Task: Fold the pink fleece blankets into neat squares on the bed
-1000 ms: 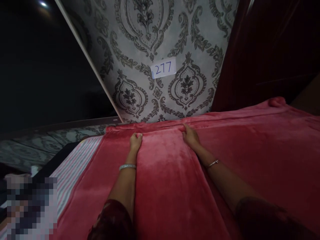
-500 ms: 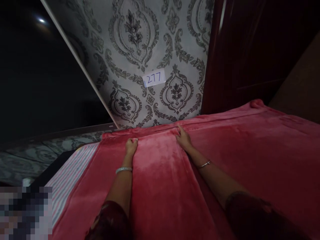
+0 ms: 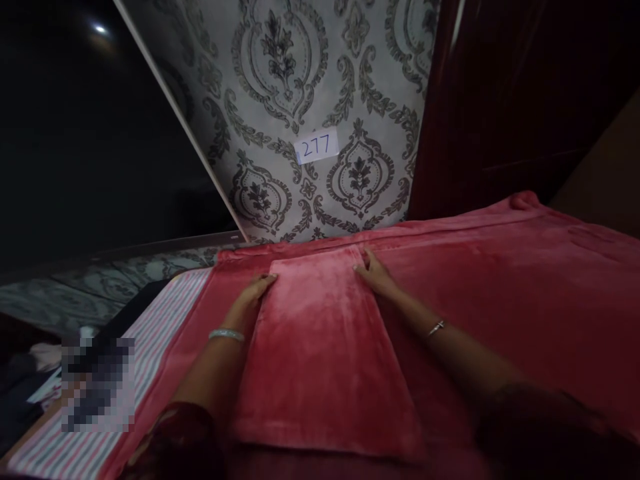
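Note:
A rectangular piece of folded red plush cloth [image 3: 320, 360] lies lengthwise in front of me on a larger red plush blanket [image 3: 500, 300]. At its far left corner, my left hand [image 3: 257, 288] rests with fingers stretched along the edge; a pale bangle circles that wrist. My right hand [image 3: 377, 275] touches the far right corner, thumb and forefinger apart, with a thin metal bracelet further down the arm. Both hands are open against the cloth's sides. Whether any layer is tucked under the fingers cannot be made out.
Pink, white and grey striped fabric [image 3: 165, 327] shows along the left edge. Behind the bed stands a patterned wall [image 3: 280, 153] bearing a paper marked 277 [image 3: 317, 145]. A large dark screen [image 3: 100, 147] is at left, a dark red wooden panel [image 3: 490, 113] at right.
My left hand has loosened from a pinch and shifted slightly outward. The folded cloth's near end now shows fully, lying flatter. The view has shifted a little.

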Tool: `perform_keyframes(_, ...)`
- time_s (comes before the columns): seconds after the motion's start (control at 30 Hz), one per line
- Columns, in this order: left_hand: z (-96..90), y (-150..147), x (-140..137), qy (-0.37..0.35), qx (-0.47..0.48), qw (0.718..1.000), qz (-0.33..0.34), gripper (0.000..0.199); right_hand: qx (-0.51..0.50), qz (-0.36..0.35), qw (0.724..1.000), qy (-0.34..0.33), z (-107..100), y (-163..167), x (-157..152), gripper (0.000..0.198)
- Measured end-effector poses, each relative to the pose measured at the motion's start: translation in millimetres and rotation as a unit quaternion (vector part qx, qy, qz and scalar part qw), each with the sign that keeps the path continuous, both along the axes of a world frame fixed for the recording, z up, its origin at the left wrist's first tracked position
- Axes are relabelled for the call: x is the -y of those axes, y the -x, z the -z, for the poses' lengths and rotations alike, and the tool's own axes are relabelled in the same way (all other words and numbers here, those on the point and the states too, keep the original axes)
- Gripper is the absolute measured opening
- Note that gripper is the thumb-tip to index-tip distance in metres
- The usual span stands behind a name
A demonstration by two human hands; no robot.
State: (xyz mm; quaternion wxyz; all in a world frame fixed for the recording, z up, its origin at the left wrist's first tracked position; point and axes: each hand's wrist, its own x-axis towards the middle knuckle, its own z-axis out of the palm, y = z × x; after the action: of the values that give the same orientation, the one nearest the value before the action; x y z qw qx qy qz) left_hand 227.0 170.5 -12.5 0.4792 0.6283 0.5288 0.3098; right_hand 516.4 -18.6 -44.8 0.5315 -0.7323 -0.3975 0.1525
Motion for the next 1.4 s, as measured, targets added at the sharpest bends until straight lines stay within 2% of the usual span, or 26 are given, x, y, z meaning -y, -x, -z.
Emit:
perform_keyframes(0.1,6.3,10,16,-0.004,-0.051,0.999,0.010,0.037,0.017,-0.031,0.999,0.015,3,10,15,0.075)
perform_keyframes(0.23,12.8,8,32,-0.082,-0.119,0.989,-0.032,0.026,0.109,-0.041,0.992,0.053,5,21,23,0.075)
perform_keyframes(0.37,12.1,3,40,-0.142,-0.165,0.975,-0.043,0.024,0.137,-0.035,0.986,0.086,4,24,26,0.067)
perform_keyframes(0.5,2.6,8,46,-0.159,-0.209,0.965,-0.022,0.031,0.154,-0.032,0.981,0.111,-8,21,33,0.069)
perform_keyframes(0.6,-8.4,8,60,-0.199,-0.228,0.953,-0.003,0.043,0.225,-0.028,0.965,0.134,-26,32,33,0.071)
perform_keyframes(0.7,-17.4,-1,82,-0.274,-0.268,0.922,0.057,0.058,0.318,-0.046,0.931,0.171,-43,61,25,0.068)
perform_keyframes(0.77,-19.4,-10,96,-0.310,-0.345,0.878,0.119,0.063,0.343,-0.067,0.917,0.194,-46,83,18,0.067)
perform_keyframes(0.83,-17.5,-18,105,-0.313,-0.429,0.831,0.163,0.067,0.354,-0.075,0.906,0.219,-42,98,13,0.068)
perform_keyframes(0.93,-9.7,-23,110,-0.293,-0.493,0.799,0.182,0.070,0.355,-0.063,0.897,0.256,-29,105,11,0.074)
perform_keyframes(1.03,-3.0,-22,108,-0.295,-0.515,0.783,0.184,0.071,0.351,-0.056,0.895,0.271,-20,101,13,0.076)
perform_keyframes(1.17,-0.1,-21,106,-0.306,-0.522,0.775,0.182,0.071,0.355,-0.060,0.892,0.275,-18,100,15,0.075)
perform_keyframes(1.3,1.8,-21,107,-0.312,-0.521,0.775,0.176,0.070,0.344,-0.066,0.893,0.282,-24,100,14,0.074)
perform_keyframes(1.4,4.2,-21,107,-0.326,-0.525,0.767,0.172,0.069,0.331,-0.075,0.899,0.275,-37,96,6,0.068)
